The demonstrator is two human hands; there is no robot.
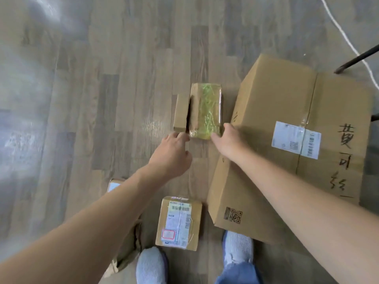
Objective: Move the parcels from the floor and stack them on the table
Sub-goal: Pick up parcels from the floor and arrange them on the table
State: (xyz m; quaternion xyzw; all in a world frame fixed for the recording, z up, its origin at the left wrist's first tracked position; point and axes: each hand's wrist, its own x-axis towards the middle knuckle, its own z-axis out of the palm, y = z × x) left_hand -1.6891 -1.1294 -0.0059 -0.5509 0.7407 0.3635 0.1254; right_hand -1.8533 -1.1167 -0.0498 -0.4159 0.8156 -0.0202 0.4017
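Note:
A small cardboard parcel (206, 109) wrapped in clear tape with green print lies on the wood floor, a narrow plain carton (181, 112) tight against its left side. My left hand (172, 156) reaches to the near left corner, fingers touching the narrow carton's end. My right hand (229, 140) touches the taped parcel's near right corner, fingers spread. Neither hand has closed around anything. A big cardboard box (287, 140) with a white label and handwriting sits to the right. A small labelled parcel (178, 223) lies by my feet.
Another parcel (113, 185) shows partly under my left forearm, with brown paper (127, 249) below it. A black table or chair leg (356, 58) and a white cable (346, 37) cross the upper right. My two feet in pale shoes stand at the bottom edge.

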